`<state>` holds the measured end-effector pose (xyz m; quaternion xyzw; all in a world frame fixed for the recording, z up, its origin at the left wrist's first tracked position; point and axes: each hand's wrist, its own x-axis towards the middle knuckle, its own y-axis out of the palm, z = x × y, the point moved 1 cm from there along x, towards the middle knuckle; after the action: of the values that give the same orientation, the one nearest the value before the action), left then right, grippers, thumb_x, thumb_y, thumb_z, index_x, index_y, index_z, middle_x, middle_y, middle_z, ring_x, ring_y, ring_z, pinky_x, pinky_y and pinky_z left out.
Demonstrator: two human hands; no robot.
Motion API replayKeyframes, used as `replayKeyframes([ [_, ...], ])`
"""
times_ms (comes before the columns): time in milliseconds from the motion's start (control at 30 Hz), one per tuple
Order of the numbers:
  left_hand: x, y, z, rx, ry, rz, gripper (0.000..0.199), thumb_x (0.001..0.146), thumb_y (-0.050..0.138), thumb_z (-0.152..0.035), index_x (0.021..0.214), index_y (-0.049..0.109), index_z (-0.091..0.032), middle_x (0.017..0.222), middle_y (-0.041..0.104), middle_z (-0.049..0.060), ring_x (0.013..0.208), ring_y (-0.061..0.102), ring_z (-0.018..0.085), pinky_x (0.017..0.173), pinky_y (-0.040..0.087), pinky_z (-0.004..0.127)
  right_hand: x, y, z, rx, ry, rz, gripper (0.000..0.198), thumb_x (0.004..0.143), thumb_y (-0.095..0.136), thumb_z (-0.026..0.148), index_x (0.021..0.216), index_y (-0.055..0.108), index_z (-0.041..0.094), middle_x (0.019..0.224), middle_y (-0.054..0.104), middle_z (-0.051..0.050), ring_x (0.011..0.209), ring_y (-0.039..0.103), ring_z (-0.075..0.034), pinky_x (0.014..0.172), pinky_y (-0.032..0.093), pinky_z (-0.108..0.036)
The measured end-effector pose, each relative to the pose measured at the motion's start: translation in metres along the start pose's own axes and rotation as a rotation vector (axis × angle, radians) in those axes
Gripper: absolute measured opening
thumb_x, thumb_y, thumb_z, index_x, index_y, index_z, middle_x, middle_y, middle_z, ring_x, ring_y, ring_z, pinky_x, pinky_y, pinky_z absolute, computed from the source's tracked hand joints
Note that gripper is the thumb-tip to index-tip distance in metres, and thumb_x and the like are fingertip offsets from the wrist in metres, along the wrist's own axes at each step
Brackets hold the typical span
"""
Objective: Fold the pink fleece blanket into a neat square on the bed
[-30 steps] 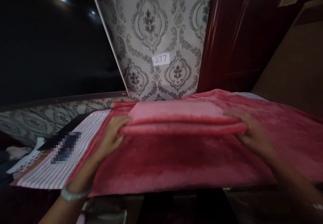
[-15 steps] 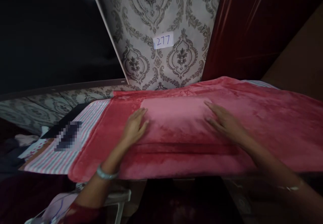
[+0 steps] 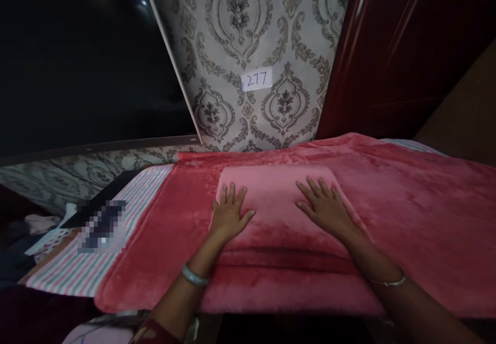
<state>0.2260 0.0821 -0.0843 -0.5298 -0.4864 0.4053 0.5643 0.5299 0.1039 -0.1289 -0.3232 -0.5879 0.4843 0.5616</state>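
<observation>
A red plush blanket [image 3: 151,230] is spread over the flat surface in front of me. On it lies a folded pink-and-red plush piece [image 3: 273,194], roughly rectangular, with a ridge across its near part. I cannot tell whether it is a separate cloth. My left hand [image 3: 230,215] rests palm down on its left side, fingers spread. Opposite, my right hand [image 3: 325,209] lies flat towards its right side, fingers also apart. Neither hand grips anything. A bangle is on each wrist.
Under the blanket shows a striped cloth [image 3: 83,266], with a pixelated dark item [image 3: 103,228] on it. Patterned wallpaper [image 3: 287,106] rises behind, carrying a paper label [image 3: 257,79] marked 277. A large dark screen [image 3: 85,65] stands left; a dark red glossy panel [image 3: 391,55] stands right.
Both hands have moved inward over the folded plush piece, from its side edges onto its top, with fingers now spread flat. The view has tilted slightly upward.
</observation>
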Motion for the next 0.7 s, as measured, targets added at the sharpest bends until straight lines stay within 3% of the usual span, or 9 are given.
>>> replayKeyframes([
  [200, 0.003, -0.009, 0.001, -0.073, 0.011, -0.046, 0.072, 0.097, 0.054, -0.060, 0.158, 0.041, -0.025, 0.169, 0.024, 0.018, 0.156, 0.018, 0.044, 0.117, 0.027, 0.072, 0.006, 0.001, -0.010, 0.040, -0.023, 0.014, 0.068, 0.100, 0.033, 0.066, 0.156, 0.047, 0.029, 0.165, 0.037, -0.013, 0.152, 0.029, -0.042, 0.117, 0.025, -0.073],
  [333, -0.025, -0.021, -0.011, -0.093, 0.128, -0.097, 0.064, 0.099, 0.053, -0.052, 0.154, 0.047, -0.019, 0.164, 0.037, 0.019, 0.154, 0.029, 0.038, 0.123, 0.019, 0.067, 0.018, -0.013, -0.009, 0.111, -0.065, 0.132, 0.066, 0.102, 0.030, 0.062, 0.153, 0.051, 0.027, 0.162, 0.042, -0.014, 0.149, 0.036, -0.042, 0.112, 0.031, -0.075],
  [400, -0.051, -0.019, -0.022, -0.129, 0.293, -0.104, 0.064, 0.099, 0.055, -0.050, 0.156, 0.044, -0.023, 0.164, 0.038, 0.015, 0.155, 0.029, 0.034, 0.125, 0.021, 0.062, 0.026, -0.023, 0.010, 0.201, -0.197, 0.157, 0.060, 0.104, 0.028, 0.055, 0.153, 0.052, 0.028, 0.161, 0.043, -0.012, 0.150, 0.036, -0.039, 0.116, 0.031, -0.070],
  [467, -0.077, -0.010, -0.033, -0.155, 0.416, -0.096, 0.072, 0.095, 0.062, -0.050, 0.159, 0.038, -0.028, 0.167, 0.034, 0.012, 0.156, 0.026, 0.033, 0.125, 0.020, 0.063, 0.032, -0.029, 0.040, 0.301, -0.419, 0.193, 0.057, 0.106, 0.028, 0.049, 0.153, 0.053, 0.029, 0.163, 0.040, -0.009, 0.152, 0.032, -0.034, 0.121, 0.029, -0.062],
  [567, -0.103, 0.011, -0.042, -0.138, 0.417, -0.139, 0.083, 0.088, 0.072, -0.046, 0.160, 0.033, -0.031, 0.170, 0.023, 0.012, 0.158, 0.019, 0.036, 0.123, 0.019, 0.068, 0.042, -0.027, 0.086, 0.366, -0.694, 0.303, 0.054, 0.107, 0.029, 0.046, 0.155, 0.049, 0.032, 0.167, 0.032, -0.006, 0.156, 0.025, -0.030, 0.124, 0.023, -0.059],
  [700, -0.112, 0.028, -0.042, -0.141, 0.380, -0.214, 0.080, 0.090, 0.069, -0.046, 0.161, 0.032, -0.034, 0.172, 0.018, 0.007, 0.158, 0.017, 0.036, 0.123, 0.020, 0.067, 0.077, -0.011, 0.112, 0.308, -0.773, 0.373, 0.058, 0.106, 0.036, 0.052, 0.160, 0.038, 0.034, 0.170, 0.024, -0.005, 0.157, 0.018, -0.032, 0.123, 0.015, -0.065],
])
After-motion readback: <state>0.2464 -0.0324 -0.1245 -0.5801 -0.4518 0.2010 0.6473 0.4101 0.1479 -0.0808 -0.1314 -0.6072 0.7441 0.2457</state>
